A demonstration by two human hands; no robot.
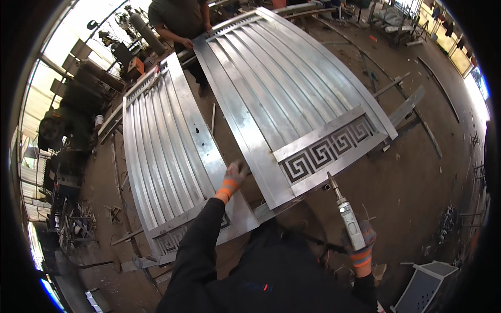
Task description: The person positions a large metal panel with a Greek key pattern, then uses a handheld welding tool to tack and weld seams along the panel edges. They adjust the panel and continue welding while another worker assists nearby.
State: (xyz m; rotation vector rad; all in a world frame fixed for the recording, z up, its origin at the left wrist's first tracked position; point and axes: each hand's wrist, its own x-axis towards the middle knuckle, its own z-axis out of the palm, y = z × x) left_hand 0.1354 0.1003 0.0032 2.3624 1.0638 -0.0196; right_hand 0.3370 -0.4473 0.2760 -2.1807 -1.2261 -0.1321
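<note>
Here on the near right we have the right hand (360, 239), gloved, closed around the pale body of a tool (350, 221), its nozzle tilted far and left, the tip just beside the near edge of the right panel (297, 73). Over to the left hand (236, 175), gloved too: it's up at the gap between the right panel and the left panel (169, 135), fingers bent, and we can't tell how wide that grip is or whether it touches metal. Both silver panels lie ribbed and shining before us, the right one with a key-pattern strip (326, 150) at its near end. At the far end we spot a co-worker (178, 15), one hand at the right panel's left corner.
</note>
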